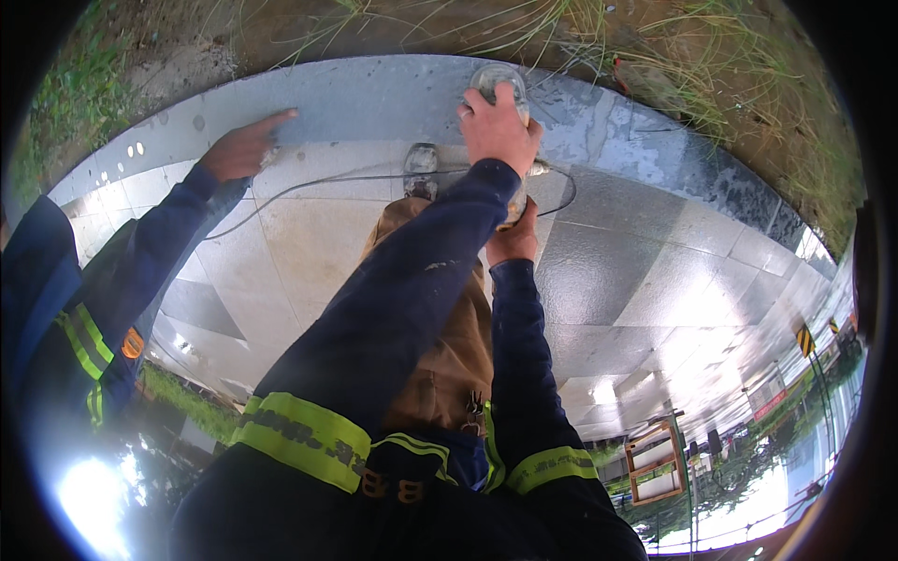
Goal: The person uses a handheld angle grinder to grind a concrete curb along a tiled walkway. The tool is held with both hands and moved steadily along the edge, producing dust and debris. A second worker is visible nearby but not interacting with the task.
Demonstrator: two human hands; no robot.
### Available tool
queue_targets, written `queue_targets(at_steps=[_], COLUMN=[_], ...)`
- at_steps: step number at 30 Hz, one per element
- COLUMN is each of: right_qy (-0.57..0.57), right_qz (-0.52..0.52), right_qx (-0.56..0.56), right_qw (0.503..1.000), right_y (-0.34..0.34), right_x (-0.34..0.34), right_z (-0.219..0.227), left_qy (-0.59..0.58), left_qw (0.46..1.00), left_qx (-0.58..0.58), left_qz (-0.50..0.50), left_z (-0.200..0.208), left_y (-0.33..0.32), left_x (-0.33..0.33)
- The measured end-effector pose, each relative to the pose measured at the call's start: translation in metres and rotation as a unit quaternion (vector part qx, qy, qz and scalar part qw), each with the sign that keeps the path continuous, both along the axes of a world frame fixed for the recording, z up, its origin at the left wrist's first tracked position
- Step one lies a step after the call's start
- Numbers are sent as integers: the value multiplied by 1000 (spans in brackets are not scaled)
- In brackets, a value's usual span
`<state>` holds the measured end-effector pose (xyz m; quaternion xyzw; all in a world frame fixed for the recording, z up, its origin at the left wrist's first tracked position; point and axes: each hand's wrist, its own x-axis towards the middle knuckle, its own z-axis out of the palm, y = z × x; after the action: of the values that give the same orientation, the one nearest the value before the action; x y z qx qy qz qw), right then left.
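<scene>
My left hand (500, 122) is closed over the head of a hand-held power tool (496, 79) with a round pale guard, pressed on a dark grey stone slab (374, 98). Just below it, my right hand (513, 238) grips the tool's rear body. Both my arms wear navy sleeves with yellow reflective bands. The tool's thin cable (318, 183) runs left across the paving. My brown trouser leg and boot (421, 166) stand beside the tool.
A co-worker's hand (245, 148) in a navy sleeve rests on the slab at left, one finger stretched out. Grass and bare soil (655, 47) border the slab. Light stone paving (655, 280) spreads right. A wooden frame (655, 458) stands far off.
</scene>
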<state>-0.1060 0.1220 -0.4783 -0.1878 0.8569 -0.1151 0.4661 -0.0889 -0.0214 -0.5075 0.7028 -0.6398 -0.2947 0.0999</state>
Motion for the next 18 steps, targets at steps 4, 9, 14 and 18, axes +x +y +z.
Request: queue_targets(at_steps=[4, 9, 14, 18], right_qy=[-28, -20, -38, -34], right_qz=[13, -11, -16, -6], right_qx=[-11, 18, -16, 26], right_qw=[999, 1000, 999, 999], right_y=[1, 8, 3, 5], right_x=[12, 8, 5, 8], right_z=[-2, -1, -6, -2], left_qy=[-43, -5, -11, -23], left_qw=[999, 997, 1000, 999], left_qx=[-1, 81, 7, 22], left_qz=[3, 12, 10, 12], left_z=[-1, 0, -1, 0], left_y=[0, 6, 0, 5], left_x=[17, 12, 9, 11])
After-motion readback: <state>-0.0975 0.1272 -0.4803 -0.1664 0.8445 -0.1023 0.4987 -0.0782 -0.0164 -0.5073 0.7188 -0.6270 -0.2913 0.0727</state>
